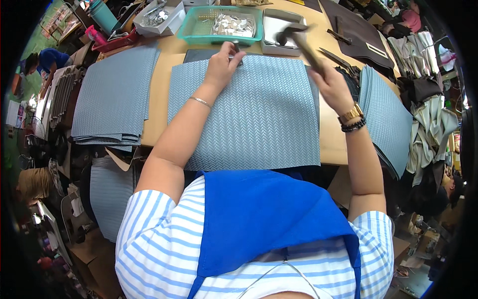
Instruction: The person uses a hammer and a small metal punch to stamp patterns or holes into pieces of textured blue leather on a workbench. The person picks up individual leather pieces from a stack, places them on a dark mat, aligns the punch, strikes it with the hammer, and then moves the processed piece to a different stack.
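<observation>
A light blue-grey sheet with a woven chevron pattern [244, 114] lies in front of me, with a dark slab [194, 57] under its far edge. My left hand [224, 67] is at that far edge, its fingers closed around a small metal tool [238, 52], mostly hidden by them. My right hand [331, 84] grips the wooden handle of a hammer [304, 46], held up to the right of the left hand. The hammer's head is blurred by motion.
Patterned sheet stacks [109, 92] [383, 119] flank me. Behind are a teal tray of small pieces [189, 32], white boxes [159, 22] [281, 49], scissors [333, 59] and dark material [356, 30]. Other people are at left [52, 60], upper right [408, 17] and right [443, 189].
</observation>
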Action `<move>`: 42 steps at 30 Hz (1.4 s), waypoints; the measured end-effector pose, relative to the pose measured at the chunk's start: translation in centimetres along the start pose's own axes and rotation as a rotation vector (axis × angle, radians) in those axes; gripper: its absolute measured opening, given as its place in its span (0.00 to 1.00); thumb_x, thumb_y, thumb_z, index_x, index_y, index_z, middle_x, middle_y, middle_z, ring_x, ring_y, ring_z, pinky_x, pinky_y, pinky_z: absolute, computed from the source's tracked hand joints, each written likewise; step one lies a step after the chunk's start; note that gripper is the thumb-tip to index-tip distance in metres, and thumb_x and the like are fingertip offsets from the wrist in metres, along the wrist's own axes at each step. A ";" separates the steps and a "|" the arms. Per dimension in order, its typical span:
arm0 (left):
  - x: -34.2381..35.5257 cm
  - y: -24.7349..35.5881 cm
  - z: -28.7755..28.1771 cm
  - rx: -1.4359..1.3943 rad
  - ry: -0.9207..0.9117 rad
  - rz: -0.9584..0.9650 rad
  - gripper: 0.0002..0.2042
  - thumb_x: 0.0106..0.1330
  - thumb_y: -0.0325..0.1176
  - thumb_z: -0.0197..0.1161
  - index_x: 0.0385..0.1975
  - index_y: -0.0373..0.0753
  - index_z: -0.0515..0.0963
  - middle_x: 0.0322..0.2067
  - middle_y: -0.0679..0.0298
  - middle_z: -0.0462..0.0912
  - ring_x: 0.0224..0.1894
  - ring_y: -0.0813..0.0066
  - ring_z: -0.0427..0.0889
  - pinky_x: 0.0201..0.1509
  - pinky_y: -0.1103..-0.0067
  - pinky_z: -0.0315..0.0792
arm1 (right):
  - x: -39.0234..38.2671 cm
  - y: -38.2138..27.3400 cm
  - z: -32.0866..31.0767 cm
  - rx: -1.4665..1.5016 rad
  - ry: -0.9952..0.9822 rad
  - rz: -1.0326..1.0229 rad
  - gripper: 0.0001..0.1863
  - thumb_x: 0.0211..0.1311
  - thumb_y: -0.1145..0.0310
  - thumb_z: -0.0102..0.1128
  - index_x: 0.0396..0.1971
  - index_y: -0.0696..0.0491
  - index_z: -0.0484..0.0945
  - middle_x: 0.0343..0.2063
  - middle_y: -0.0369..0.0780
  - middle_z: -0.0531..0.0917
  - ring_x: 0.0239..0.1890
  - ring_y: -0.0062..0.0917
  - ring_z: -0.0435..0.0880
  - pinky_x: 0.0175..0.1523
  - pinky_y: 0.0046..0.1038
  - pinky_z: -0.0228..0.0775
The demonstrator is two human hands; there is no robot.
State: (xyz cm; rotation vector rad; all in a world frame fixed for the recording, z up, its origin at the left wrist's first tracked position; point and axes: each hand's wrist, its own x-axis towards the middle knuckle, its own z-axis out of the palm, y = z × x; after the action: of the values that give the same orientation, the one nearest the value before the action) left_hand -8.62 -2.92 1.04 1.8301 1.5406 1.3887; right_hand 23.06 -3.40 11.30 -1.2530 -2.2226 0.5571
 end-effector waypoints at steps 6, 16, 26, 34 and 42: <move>1.4 -2.3 0.9 -0.537 0.199 -0.106 0.08 0.78 0.35 0.52 0.44 0.37 0.66 0.30 0.61 0.82 0.33 0.72 0.87 0.40 0.74 0.80 | -6.8 11.1 -3.7 -0.464 0.206 0.385 0.21 0.67 0.55 0.62 0.55 0.49 0.76 0.42 0.50 0.84 0.45 0.44 0.84 0.48 0.41 0.76; 2.6 -4.6 -12.0 -0.171 0.357 -0.213 0.11 0.74 0.38 0.59 0.46 0.37 0.78 0.37 0.66 0.81 0.38 0.79 0.78 0.46 0.79 0.74 | -12.1 0.0 8.3 -0.556 0.166 0.105 0.27 0.60 0.62 0.70 0.58 0.52 0.75 0.59 0.45 0.77 0.61 0.39 0.74 0.70 0.49 0.58; -10.2 -7.8 -24.6 1.009 0.021 -0.491 0.38 0.58 0.61 0.68 0.59 0.35 0.76 0.60 0.50 0.77 0.61 0.50 0.76 0.63 0.62 0.70 | -11.8 5.6 -8.8 0.110 0.515 0.281 0.16 0.65 0.72 0.62 0.52 0.54 0.79 0.47 0.42 0.85 0.52 0.30 0.83 0.57 0.30 0.74; -9.3 -11.1 -26.0 0.945 0.039 -0.406 0.27 0.71 0.52 0.58 0.57 0.34 0.77 0.55 0.46 0.80 0.58 0.49 0.79 0.59 0.63 0.72 | -23.9 28.0 -22.6 -0.725 0.152 0.749 0.47 0.56 0.29 0.58 0.71 0.41 0.64 0.73 0.46 0.60 0.75 0.44 0.56 0.70 0.68 0.43; -11.2 -5.8 -23.1 0.052 0.090 -0.680 0.29 0.72 0.48 0.59 0.63 0.29 0.70 0.57 0.52 0.77 0.61 0.62 0.74 0.65 0.72 0.65 | -20.2 27.6 -19.0 -0.503 0.079 1.004 0.56 0.51 0.20 0.51 0.77 0.35 0.51 0.78 0.42 0.47 0.79 0.42 0.40 0.71 0.70 0.26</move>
State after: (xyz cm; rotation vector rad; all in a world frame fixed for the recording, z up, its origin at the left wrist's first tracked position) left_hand -30.27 -17.84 1.87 1.0957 1.9987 1.1064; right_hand 61.64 -5.73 5.26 -2.6061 -1.5693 0.2614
